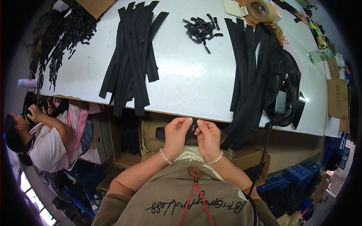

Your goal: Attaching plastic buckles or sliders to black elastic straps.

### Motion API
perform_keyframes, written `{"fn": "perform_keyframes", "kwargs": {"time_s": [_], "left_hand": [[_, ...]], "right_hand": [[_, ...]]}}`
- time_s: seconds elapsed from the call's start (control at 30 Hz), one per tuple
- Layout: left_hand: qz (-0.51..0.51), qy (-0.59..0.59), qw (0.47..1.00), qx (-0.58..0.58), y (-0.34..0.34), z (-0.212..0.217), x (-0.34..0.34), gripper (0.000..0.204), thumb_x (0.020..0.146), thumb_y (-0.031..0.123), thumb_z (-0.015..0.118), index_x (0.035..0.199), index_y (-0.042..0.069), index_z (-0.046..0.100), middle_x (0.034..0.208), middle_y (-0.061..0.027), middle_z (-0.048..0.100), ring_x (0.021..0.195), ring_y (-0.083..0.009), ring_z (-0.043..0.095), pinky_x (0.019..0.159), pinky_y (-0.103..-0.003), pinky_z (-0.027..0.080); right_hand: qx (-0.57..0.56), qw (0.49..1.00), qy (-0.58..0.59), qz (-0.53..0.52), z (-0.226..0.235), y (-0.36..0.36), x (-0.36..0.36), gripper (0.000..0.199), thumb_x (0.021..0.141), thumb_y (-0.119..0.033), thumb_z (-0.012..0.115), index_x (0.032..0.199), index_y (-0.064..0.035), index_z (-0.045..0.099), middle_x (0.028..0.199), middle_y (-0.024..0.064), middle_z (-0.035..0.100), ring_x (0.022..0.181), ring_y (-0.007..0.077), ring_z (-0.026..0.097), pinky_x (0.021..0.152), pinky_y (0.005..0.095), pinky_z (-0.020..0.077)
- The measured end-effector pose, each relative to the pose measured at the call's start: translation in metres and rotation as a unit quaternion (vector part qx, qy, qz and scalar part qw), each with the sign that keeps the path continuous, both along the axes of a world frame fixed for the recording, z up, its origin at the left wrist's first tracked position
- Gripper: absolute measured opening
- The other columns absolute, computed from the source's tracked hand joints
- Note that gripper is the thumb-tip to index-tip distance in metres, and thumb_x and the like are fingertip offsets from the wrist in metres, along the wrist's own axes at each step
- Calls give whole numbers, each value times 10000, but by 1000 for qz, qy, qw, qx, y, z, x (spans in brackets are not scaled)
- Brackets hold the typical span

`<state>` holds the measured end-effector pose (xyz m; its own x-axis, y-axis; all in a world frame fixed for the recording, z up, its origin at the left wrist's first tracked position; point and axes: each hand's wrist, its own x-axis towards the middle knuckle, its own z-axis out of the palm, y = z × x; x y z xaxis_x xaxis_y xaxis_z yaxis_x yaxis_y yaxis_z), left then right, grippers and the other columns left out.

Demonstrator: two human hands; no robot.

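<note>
Black strip: a black zipper strip (163,133) runs across the lap, just below the tabletop (188,75) edge.
Left hand (175,134): grip pinched on a small black piece (195,126) at the strip's end.
Right hand (208,136): grip pinched on the same piece, fingertips meeting the left's.
Tabletop: two strip piles (132,56) (249,75), loose black pulls (201,29).
Far left: another person (45,139) seated.
</note>
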<state>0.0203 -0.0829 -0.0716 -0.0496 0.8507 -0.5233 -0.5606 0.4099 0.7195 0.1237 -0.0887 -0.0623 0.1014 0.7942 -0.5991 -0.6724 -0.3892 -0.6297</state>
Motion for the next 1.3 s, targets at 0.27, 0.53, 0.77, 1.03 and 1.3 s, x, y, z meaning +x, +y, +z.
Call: {"fn": "perform_keyframes", "kwargs": {"time_s": [0.27, 0.53, 0.77, 1.03, 1.3], "left_hand": [[-40, -10, 999, -5, 0, 3, -5, 99, 860, 57, 610, 921, -21, 604, 849, -43, 633, 747, -66, 566, 668, -207, 468], [-87, 81, 977, 175, -10, 44, -21, 117, 818, -10, 636, 933, 0, 616, 904, -40, 631, 787, -68, 570, 678, -201, 470], [-90, 113, 953, 267, -7, 56, -22, 111, 803, -32, 641, 909, -8, 618, 917, -63, 625, 802, -83, 571, 699, -207, 474], [-241, 138, 939, 201, 17, 102, -36, 139, 796, 3, 660, 933, -11, 650, 922, -77, 641, 828, -89, 579, 734, -218, 472], [-237, 176, 914, 279, 51, 131, -38, 132, 784, 6, 673, 916, 3, 679, 839, -44, 655, 748, -82, 596, 673, -214, 491]], "right_hand": [[7, 998, 63, 21, 0, -1, 8, 43, 849, -29, 599, 884, -7, 587, 772, 30, 582, 649, 97, 533, 600, 224, 449], [220, 970, -83, 69, 37, -8, 15, 72, 821, 51, 595, 892, 42, 602, 882, 78, 593, 700, 102, 560, 634, 225, 480], [308, 934, -164, 70, 47, -8, 18, 110, 793, 85, 608, 887, 29, 619, 924, 103, 593, 729, 110, 567, 627, 222, 482], [332, 898, -250, 145, 71, 3, 33, 164, 830, 51, 575, 992, 28, 595, 847, 74, 603, 742, 99, 559, 650, 209, 462], [316, 899, -58, 298, 97, 37, 36, 390, 910, -22, 481, 1287, 22, 389, 1036, 72, 579, 850, 73, 567, 676, 193, 468]]}}
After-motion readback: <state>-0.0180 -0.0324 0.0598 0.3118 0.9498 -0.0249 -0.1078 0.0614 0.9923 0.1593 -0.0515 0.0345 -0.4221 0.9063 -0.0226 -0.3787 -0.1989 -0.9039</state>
